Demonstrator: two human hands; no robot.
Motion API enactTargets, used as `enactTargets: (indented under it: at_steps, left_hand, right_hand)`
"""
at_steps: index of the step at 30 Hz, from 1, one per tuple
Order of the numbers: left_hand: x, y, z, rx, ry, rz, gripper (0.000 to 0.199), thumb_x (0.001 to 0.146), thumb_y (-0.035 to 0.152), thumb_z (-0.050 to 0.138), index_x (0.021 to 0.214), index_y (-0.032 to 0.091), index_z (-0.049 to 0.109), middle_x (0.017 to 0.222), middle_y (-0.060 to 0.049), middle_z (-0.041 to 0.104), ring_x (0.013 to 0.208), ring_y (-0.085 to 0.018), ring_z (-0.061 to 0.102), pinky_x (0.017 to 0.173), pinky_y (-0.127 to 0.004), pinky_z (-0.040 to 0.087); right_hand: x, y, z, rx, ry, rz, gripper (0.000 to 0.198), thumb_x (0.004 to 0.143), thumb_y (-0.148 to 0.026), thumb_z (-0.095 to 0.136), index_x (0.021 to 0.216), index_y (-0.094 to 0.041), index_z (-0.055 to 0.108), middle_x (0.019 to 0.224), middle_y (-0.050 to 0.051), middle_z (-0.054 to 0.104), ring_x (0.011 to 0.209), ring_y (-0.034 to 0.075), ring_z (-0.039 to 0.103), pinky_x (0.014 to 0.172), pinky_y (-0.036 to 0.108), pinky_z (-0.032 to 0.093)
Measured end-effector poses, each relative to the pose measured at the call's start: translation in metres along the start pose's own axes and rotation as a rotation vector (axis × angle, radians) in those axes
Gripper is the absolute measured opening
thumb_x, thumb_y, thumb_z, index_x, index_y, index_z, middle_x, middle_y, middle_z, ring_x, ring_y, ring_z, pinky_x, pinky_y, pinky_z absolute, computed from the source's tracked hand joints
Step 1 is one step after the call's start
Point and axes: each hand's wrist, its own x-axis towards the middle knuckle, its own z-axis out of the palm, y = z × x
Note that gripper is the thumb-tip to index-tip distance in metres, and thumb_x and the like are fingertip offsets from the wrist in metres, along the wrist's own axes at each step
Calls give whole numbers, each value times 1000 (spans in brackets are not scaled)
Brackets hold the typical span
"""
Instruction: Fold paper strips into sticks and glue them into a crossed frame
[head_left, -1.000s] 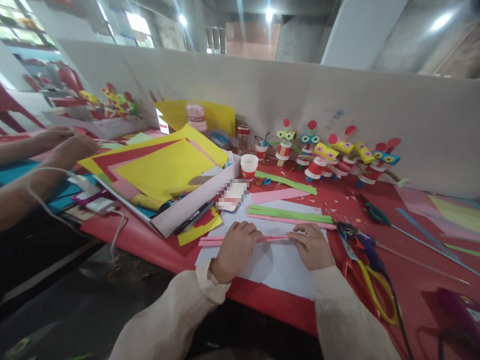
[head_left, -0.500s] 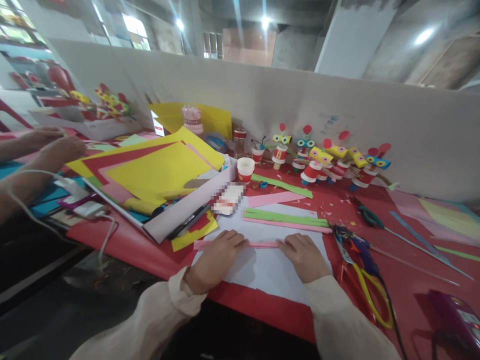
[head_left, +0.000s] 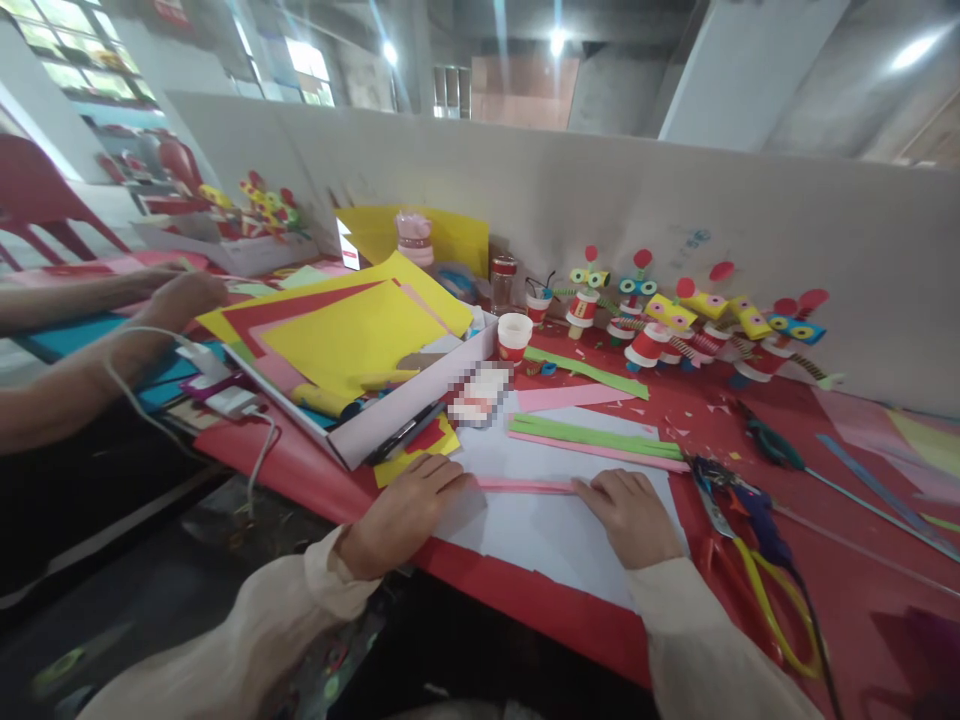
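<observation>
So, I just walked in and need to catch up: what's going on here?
A person has both hands at a pink paper strip: the left hand toward its left end, the right hand at its right. The pink paper strip lies over a white sheet. Beyond it are green strips; paper-cup figures stand near the partition.

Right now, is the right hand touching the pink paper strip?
Touching. In the head view, the right hand has its fingertips on the pink paper strip, with no gap visible between them.
</observation>
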Motion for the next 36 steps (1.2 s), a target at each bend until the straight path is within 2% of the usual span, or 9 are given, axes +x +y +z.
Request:
enactTargets:
  at_steps: [8,14,18,20,22,26,30,33,36]
  left_hand:
    - [-7,-1,2,17,-1,75,35,85,4,47,116,18,56,104,-6,63,97,-21,54,90,-36,41]
    - [-14,0,-5,-25,-31,120,28,85,6,45,104,18,62,95,-7,64,89,-19,54,87,-35,41]
    - [14,25,-21,-19,-113,10,17,80,8,50,75,17,64,78,-6,62,82,-22,53,78,-38,40]
    - [37,47,-22,-78,-79,1,13,81,14,52,81,18,64,86,-5,62,87,-23,53,75,-39,40]
    - [60,66,-15,-130,-19,-18,19,84,16,50,98,19,62,98,-5,61,87,-22,53,72,-37,41]
    - [89,86,12,-146,-34,13,18,88,16,45,88,18,63,89,-6,60,84,-21,54,70,-36,41]
    - [98,86,31,-117,11,46,17,88,14,46,92,16,62,90,-5,60,85,-20,54,76,-34,42]
    - [100,85,35,-138,26,59,17,88,12,47,94,15,62,90,-5,61,84,-19,54,78,-33,42]
    - [96,84,33,-156,53,26,17,89,15,46,93,16,63,88,-5,62,83,-20,54,76,-35,41]
  right_hand:
    - [-2,-3,0,-57,24,14,34,81,-2,49,104,-19,67,79,7,59,75,19,47,66,33,33]
    - [-1,-8,-1,-29,51,61,33,82,-1,46,100,-19,68,79,6,61,73,18,47,68,33,34]
    - [1,-10,-1,-47,57,69,33,80,0,47,97,-19,68,77,6,60,73,18,46,66,33,33]
    - [0,-10,1,-59,63,58,32,80,0,48,96,-19,68,76,5,60,72,18,46,66,32,32]
    - [-2,-8,4,-67,76,64,32,80,0,50,96,-21,68,75,4,59,71,17,46,65,32,32]
    - [-5,-3,8,-58,118,160,30,78,-2,54,92,-23,69,75,4,60,71,17,47,66,31,31]
    - [1,-5,4,-15,113,285,23,79,-7,58,88,-23,71,83,5,64,81,18,50,70,31,32]
    - [11,-10,2,76,86,271,21,81,-11,57,93,-23,70,89,4,67,89,18,51,76,31,33]
    - [17,-13,2,139,64,255,19,82,-10,55,88,-22,70,82,3,68,83,17,52,74,31,33]
